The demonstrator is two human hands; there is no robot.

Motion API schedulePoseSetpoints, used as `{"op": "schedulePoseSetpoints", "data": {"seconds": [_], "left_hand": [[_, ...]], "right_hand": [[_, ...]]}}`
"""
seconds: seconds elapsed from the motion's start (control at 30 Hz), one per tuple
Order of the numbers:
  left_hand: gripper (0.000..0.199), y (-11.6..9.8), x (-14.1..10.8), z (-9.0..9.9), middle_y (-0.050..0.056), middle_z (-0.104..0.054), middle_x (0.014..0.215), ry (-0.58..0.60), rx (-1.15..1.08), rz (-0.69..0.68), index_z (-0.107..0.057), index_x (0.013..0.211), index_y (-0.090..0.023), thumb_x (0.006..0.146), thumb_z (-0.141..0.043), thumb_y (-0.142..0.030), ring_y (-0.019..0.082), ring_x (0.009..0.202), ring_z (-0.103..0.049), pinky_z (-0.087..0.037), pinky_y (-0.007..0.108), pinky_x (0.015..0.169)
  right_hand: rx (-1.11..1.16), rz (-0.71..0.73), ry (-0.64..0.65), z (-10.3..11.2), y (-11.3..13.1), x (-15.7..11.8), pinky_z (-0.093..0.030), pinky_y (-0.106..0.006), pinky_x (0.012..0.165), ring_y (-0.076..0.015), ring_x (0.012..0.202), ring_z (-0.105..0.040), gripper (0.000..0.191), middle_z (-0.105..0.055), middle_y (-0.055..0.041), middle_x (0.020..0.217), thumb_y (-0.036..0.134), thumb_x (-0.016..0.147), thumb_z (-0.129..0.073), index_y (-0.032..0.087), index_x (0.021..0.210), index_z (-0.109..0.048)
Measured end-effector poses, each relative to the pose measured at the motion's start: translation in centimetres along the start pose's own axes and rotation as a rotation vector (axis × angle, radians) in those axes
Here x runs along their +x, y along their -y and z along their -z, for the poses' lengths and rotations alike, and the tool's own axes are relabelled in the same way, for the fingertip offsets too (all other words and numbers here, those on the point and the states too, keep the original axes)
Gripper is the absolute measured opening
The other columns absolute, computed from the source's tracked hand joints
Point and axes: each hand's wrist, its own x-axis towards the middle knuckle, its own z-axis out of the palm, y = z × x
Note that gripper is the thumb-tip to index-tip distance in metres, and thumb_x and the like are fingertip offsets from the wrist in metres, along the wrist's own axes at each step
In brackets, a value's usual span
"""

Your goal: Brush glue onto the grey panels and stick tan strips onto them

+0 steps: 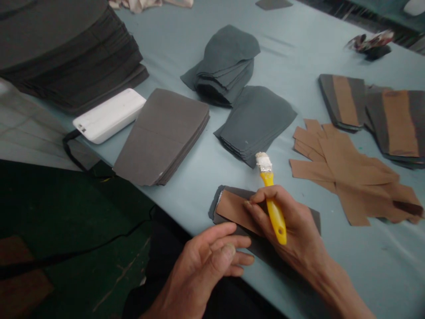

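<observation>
My right hand (288, 221) grips a yellow-handled paintbrush (276, 217), whose bristles are coated in white and point up and away. The same hand's fingertips rest on a brown strip (232, 206). That strip lies along a dark grey fabric piece (217, 212) near the table's front edge, with a little white at its left end. Part of both is hidden under my right hand. My left hand (212, 257) is beside the near edge of the grey piece, fingers stretched out and apart, holding nothing.
Brown strips (352, 173) lie in a loose heap at right, below grey stacks with brown bands (345, 99). Grey-green fabric piles (255, 119) sit mid-table. To the left are a grey-brown stack (166, 133), a white device (109, 115) and a tall dark stack (83, 57).
</observation>
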Motion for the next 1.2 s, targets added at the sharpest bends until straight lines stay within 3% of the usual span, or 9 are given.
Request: {"op": "schedulePoseSetpoints", "data": {"seconds": [0.3, 0.43, 0.5, 0.57, 0.67, 0.73, 0.87, 1.2], "left_hand": [[0.071, 0.8, 0.2, 0.7, 0.017, -0.074, 0.134, 0.063, 0.023, -0.03, -0.063, 0.142, -0.019, 0.091, -0.073, -0.067, 0.03, 0.112, -0.076, -0.062, 0.042, 0.096], [0.059, 0.7, -0.3, 0.7, 0.016, -0.076, 0.13, 0.086, 0.17, -0.1, -0.063, 0.142, -0.02, 0.099, -0.065, -0.06, 0.028, 0.108, -0.078, -0.064, 0.04, 0.094], [0.042, 0.6, -0.4, 0.7, 0.012, -0.08, 0.122, 0.076, 0.378, -0.271, -0.067, 0.136, -0.022, 0.102, -0.064, -0.047, 0.024, 0.103, -0.08, -0.064, 0.035, 0.092], [0.03, 0.5, -0.4, 0.8, 0.006, -0.081, 0.116, 0.052, 0.648, -0.58, -0.068, 0.13, -0.025, 0.101, -0.065, -0.028, 0.02, 0.101, -0.079, -0.063, 0.03, 0.094], [0.037, -0.2, -0.2, 0.9, 0.005, -0.08, 0.118, 0.033, 0.983, -1.015, -0.063, 0.13, -0.023, 0.096, -0.061, -0.008, 0.017, 0.11, -0.076, -0.059, 0.028, 0.103], [0.037, -0.8, 0.0, 1.0, 0.007, -0.079, 0.121, 0.008, 1.127, -1.123, -0.061, 0.129, -0.02, 0.096, -0.059, -0.005, 0.018, 0.116, -0.073, -0.057, 0.031, 0.109], [0.031, -1.5, 0.6, 1.3, 0.009, -0.078, 0.123, -0.051, 1.278, -1.198, -0.062, 0.125, -0.018, 0.095, -0.061, -0.007, 0.021, 0.12, -0.071, -0.057, 0.034, 0.11], [0.022, -0.7, 1.6, 1.7, 0.007, -0.08, 0.114, -0.1, 1.346, -1.254, -0.067, 0.115, -0.017, 0.097, -0.06, -0.009, 0.019, 0.111, -0.073, -0.056, 0.033, 0.103]], "right_hand": [[0.001, -0.018, 0.016, 0.0, 0.2, 0.3, -0.035, -0.019, 0.046, -0.007, 0.046, -0.04, 0.01, -0.052, 0.0097, 0.063, 0.019, 0.098, -0.063, 0.025, 0.092, -0.058], [0.003, -0.025, 0.008, 0.0, 0.2, 0.2, -0.035, -0.018, 0.046, -0.0066, 0.046, -0.041, 0.01, -0.053, 0.0097, 0.064, 0.02, 0.098, -0.064, 0.025, 0.091, -0.058], [0.008, -0.036, 0.008, 0.0, 0.2, 0.2, -0.035, -0.018, 0.046, -0.0067, 0.046, -0.041, 0.01, -0.053, 0.0095, 0.063, 0.021, 0.098, -0.065, 0.025, 0.091, -0.059], [0.016, -0.054, 0.011, 0.0, 0.2, 0.1, -0.035, -0.018, 0.045, -0.0068, 0.045, -0.04, 0.009, -0.053, 0.0092, 0.063, 0.023, 0.098, -0.065, 0.025, 0.091, -0.059], [0.021, -0.077, 0.01, 0.0, 0.2, 0.1, -0.035, -0.018, 0.044, -0.007, 0.045, -0.042, 0.009, -0.054, 0.0082, 0.064, 0.025, 0.097, -0.066, 0.024, 0.091, -0.06], [0.021, -0.084, 0.008, 0.0, 0.2, 0.1, -0.036, -0.018, 0.044, -0.007, 0.045, -0.043, 0.009, -0.055, 0.0079, 0.064, 0.026, 0.097, -0.065, 0.024, 0.09, -0.059], [0.014, -0.088, 0.014, 0.1, 0.2, 0.1, -0.038, -0.018, 0.046, -0.0074, 0.046, -0.045, 0.009, -0.056, 0.0071, 0.065, 0.025, 0.097, -0.065, 0.024, 0.09, -0.06], [0.014, -0.092, 0.014, 0.0, 0.3, 0.2, -0.037, -0.019, 0.045, -0.0076, 0.046, -0.043, 0.009, -0.055, 0.0074, 0.063, 0.027, 0.096, -0.065, 0.024, 0.089, -0.06]]}}
